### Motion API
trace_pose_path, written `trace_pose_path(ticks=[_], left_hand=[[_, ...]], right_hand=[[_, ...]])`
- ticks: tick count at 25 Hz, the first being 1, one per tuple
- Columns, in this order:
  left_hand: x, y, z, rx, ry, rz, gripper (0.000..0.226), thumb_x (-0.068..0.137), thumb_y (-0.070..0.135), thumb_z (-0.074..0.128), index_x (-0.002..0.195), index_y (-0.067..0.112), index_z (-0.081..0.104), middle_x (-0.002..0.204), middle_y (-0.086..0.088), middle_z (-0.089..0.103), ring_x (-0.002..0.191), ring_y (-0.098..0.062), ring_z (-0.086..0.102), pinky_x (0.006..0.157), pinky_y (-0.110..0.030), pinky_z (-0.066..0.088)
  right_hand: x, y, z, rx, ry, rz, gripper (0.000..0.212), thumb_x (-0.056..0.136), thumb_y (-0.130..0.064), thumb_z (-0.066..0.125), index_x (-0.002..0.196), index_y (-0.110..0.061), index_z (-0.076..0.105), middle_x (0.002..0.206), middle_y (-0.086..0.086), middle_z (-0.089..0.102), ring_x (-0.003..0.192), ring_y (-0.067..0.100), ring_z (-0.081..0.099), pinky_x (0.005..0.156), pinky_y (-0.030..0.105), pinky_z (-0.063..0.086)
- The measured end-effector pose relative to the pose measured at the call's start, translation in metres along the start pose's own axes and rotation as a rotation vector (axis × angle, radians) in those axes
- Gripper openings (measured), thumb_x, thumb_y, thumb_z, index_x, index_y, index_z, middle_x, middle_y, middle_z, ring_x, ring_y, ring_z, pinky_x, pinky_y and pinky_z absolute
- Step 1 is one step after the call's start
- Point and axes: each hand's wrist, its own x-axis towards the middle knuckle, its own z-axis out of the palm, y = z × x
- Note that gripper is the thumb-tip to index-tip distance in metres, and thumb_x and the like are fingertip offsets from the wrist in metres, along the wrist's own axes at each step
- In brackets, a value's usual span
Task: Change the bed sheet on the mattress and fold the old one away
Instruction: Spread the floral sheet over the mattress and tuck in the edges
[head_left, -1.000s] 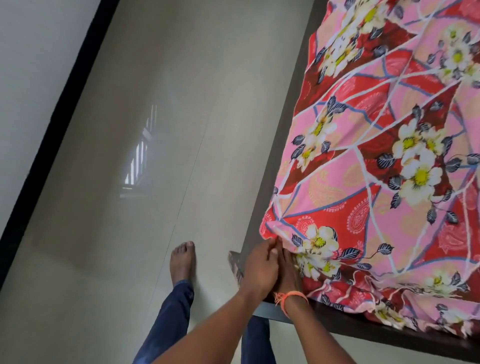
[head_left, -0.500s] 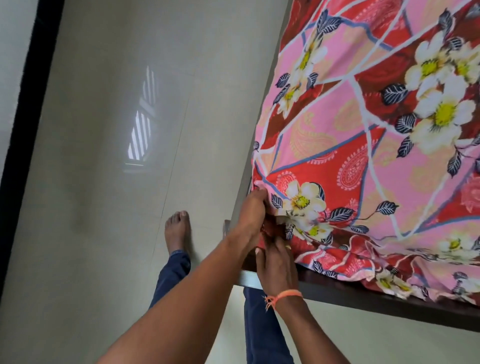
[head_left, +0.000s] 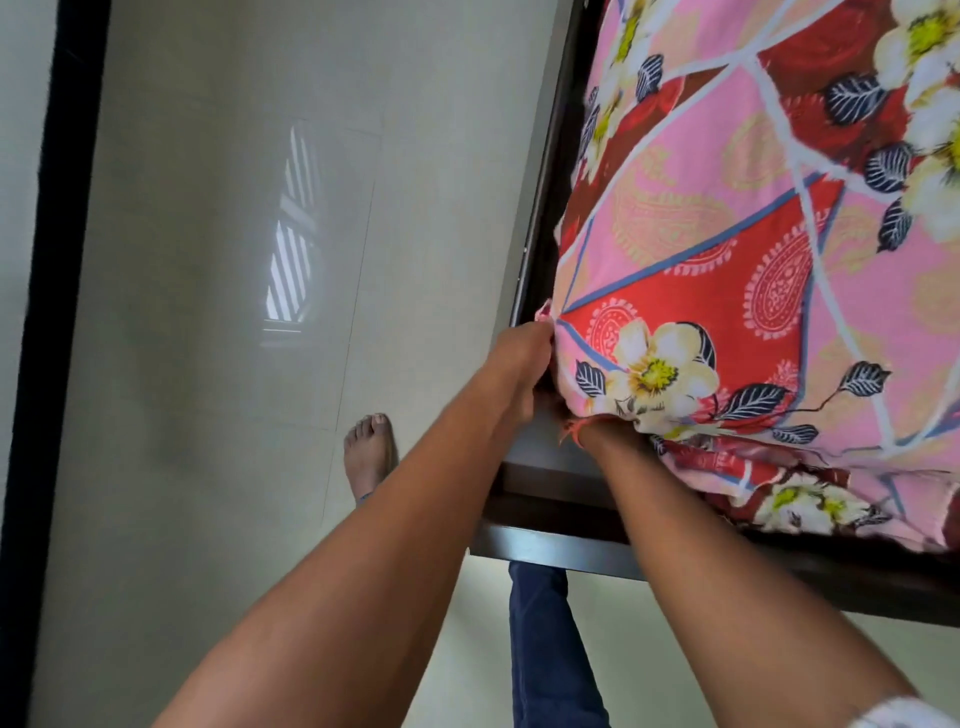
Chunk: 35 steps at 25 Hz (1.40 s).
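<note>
A pink and red floral bed sheet (head_left: 727, 270) covers the mattress, which fills the right of the view. At the mattress's near left corner, my left hand (head_left: 519, 364) grips the sheet's edge, fingertips pressed into the gap beside the dark bed frame (head_left: 545, 540). My right hand is pushed under the lifted corner and hidden by the sheet. Only its wrist (head_left: 597, 436), wearing an orange thread, shows. Loose sheet (head_left: 805, 493) lies bunched along the near edge of the frame.
Glossy pale floor tiles (head_left: 234, 364) stretch to the left of the bed. My bare foot (head_left: 369, 452) stands close to the frame's corner. A black strip (head_left: 47, 312) runs along the far left by the wall.
The view has come closer to the corner. My right hand has slid from beside the sheet to under the mattress corner. My left hand has moved up onto the sheet's corner edge.
</note>
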Motion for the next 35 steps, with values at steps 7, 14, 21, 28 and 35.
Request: trace_pose_path(ticks=[7,14,21,28,35], left_hand=[[0.016,-0.006,0.005,-0.086,0.17,-0.099,0.019,0.091,0.013,0.049,0.079,0.005,0.063,0.087,-0.016,0.068,0.066,-0.029,0.065,0.062,-0.031,0.048],[0.04,-0.011,0.0,-0.13,-0.059,-0.481,0.035,0.1,0.023,0.041,0.085,0.006,0.068,0.088,-0.012,0.071,0.058,-0.027,0.07,0.05,-0.04,0.059],[0.007,-0.021,0.005,-0.187,0.209,-0.143,0.02,0.086,0.001,0.042,0.088,-0.002,0.062,0.08,-0.02,0.065,0.081,-0.031,0.066,0.057,-0.034,0.047],[-0.021,-0.017,0.017,-0.008,-0.042,0.279,0.055,0.097,0.06,0.033,0.113,0.021,0.067,0.106,-0.003,0.075,0.101,-0.022,0.071,0.096,-0.048,0.054],[-0.001,-0.015,0.009,-0.061,-0.105,0.218,0.065,0.102,0.06,0.027,0.133,0.012,0.058,0.12,-0.012,0.071,0.109,-0.028,0.069,0.097,-0.043,0.055]], right_hand=[[-0.03,-0.017,0.049,-0.245,0.24,-0.308,0.038,0.095,-0.027,0.045,0.131,-0.016,0.049,0.141,0.009,0.046,0.122,0.034,0.047,0.103,0.038,0.037],[-0.032,0.03,0.046,-0.253,0.512,-0.281,0.027,0.081,-0.019,0.069,0.104,-0.005,0.066,0.111,0.015,0.061,0.1,0.037,0.061,0.084,0.044,0.052],[-0.014,0.009,0.041,-0.18,0.354,-0.231,0.037,0.088,-0.031,0.042,0.118,-0.016,0.056,0.116,0.015,0.063,0.109,0.036,0.058,0.091,0.039,0.048],[-0.041,-0.014,0.072,-0.073,0.393,-0.425,0.048,0.095,-0.021,0.051,0.14,-0.006,0.044,0.146,0.012,0.044,0.136,0.028,0.039,0.114,0.038,0.029],[-0.002,-0.001,0.067,-0.009,0.464,-0.493,0.067,0.088,-0.048,0.032,0.144,-0.012,0.042,0.153,0.006,0.037,0.141,0.024,0.029,0.116,0.041,0.016]])
